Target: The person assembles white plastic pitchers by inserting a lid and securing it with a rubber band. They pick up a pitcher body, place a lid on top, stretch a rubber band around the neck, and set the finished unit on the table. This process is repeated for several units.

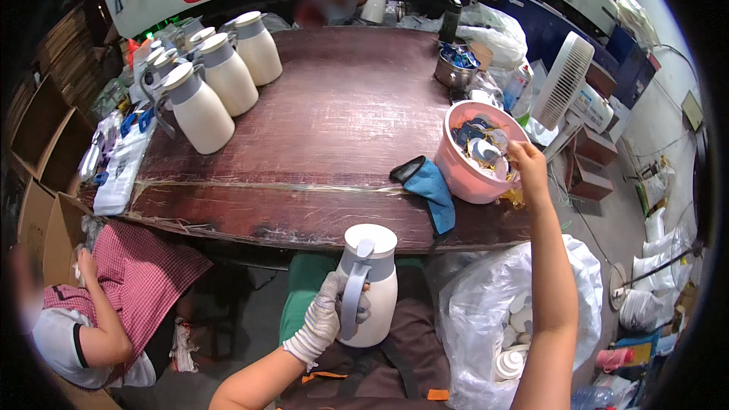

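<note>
Head view. My left hand (pixel 325 316), in a striped knit glove, is curled around the grey handle of a white jug (pixel 382 300), fingers passing between handle and body. Jug sits nearly upright above my lap, just below the near edge of the table (pixel 342 106), handle towards me. Left forearm comes in low, slanting up to the right.

My right arm reaches up and forward, elbow slightly bent. The bare right hand (pixel 530 171) bends inward at the right rim of a pink bucket (pixel 469 184), fingers curled over its jumbled contents (pixel 486 149); cannot tell whether they pinch anything.
</note>
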`<state>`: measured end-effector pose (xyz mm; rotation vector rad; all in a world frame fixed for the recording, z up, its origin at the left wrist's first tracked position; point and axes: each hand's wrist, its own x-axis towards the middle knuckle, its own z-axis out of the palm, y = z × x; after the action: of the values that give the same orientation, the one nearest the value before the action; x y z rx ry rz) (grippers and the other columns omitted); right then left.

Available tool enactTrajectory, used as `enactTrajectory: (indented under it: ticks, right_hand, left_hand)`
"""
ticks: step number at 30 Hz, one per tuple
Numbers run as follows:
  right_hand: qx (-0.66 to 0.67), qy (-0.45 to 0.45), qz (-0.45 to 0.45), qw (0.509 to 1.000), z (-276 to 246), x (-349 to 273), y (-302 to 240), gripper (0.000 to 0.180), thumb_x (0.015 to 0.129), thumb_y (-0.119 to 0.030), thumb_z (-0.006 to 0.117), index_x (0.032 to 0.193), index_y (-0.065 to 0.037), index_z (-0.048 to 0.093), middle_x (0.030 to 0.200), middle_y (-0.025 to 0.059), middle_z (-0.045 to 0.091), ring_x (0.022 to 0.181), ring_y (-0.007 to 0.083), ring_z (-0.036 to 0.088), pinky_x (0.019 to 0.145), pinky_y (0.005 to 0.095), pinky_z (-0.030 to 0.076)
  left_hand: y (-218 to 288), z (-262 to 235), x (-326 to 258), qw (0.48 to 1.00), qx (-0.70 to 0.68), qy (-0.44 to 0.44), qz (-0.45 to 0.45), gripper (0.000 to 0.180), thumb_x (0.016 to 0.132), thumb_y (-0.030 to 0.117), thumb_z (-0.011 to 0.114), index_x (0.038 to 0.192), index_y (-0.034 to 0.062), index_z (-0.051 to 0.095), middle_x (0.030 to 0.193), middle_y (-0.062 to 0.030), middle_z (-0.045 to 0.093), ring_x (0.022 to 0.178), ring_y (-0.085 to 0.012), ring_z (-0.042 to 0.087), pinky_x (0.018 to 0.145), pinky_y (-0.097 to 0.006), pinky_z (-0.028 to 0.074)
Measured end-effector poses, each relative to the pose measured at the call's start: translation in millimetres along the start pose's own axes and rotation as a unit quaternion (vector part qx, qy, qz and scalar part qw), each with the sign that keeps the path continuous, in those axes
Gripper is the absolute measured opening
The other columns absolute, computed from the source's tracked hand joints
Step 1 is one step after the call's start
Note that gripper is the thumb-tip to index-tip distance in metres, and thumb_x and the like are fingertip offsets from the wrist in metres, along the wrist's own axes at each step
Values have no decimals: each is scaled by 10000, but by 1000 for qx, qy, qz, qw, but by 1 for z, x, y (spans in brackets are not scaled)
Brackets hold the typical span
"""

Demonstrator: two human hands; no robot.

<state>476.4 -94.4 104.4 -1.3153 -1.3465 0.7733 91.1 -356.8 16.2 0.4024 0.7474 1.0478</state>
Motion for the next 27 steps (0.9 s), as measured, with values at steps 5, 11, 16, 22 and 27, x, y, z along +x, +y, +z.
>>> enactTrajectory:
  ticks: [5, 11, 16, 22, 27]
  right_hand:
    - [-53, 56, -119, 990, 2, 9, -27, 259, 908, -215, 648, 1006, 23, 678, 892, 55, 689, 810, 119, 612, 743, 259, 474]
    - [-88, 35, -73, 993, -2, -1, -43, 244, 914, -213, 642, 1016, 5, 684, 938, 76, 705, 892, 153, 648, 793, 277, 484]
    - [201, -19, 86, 976, 31, -71, -50, 265, 945, -238, 603, 1109, -35, 646, 1060, 71, 692, 981, 179, 655, 826, 317, 515]
    - [438, -165, 221, 856, 78, -213, -32, 240, 951, -229, 589, 1094, -37, 604, 1178, 120, 649, 1061, 220, 644, 913, 411, 540]
    - [470, -184, 338, 794, 124, -295, -28, 207, 946, -217, 588, 1031, -28, 596, 1256, 167, 614, 1123, 265, 618, 951, 424, 515]
  left_hand:
    - [9, 7, -26, 991, 92, 93, 7, 665, 954, 626, 424, 1136, 9, 593, 895, -108, 667, 815, -214, 663, 787, -340, 538]
    - [-3, -7, -32, 988, 88, 127, 10, 518, 957, 517, 511, 1112, 34, 616, 954, -69, 662, 860, -151, 643, 807, -293, 512]
    - [3, -14, -27, 987, 123, 100, 19, 580, 959, 564, 485, 1138, 29, 619, 971, -50, 663, 847, -128, 620, 786, -294, 505]
    - [0, -30, -28, 993, 89, 79, 14, 485, 956, 466, 553, 1145, 23, 610, 895, -20, 637, 775, -106, 602, 719, -260, 509]
    - [3, -21, -30, 991, 82, 101, 19, 357, 940, 358, 622, 1112, 45, 630, 886, -14, 635, 745, -104, 593, 688, -263, 510]
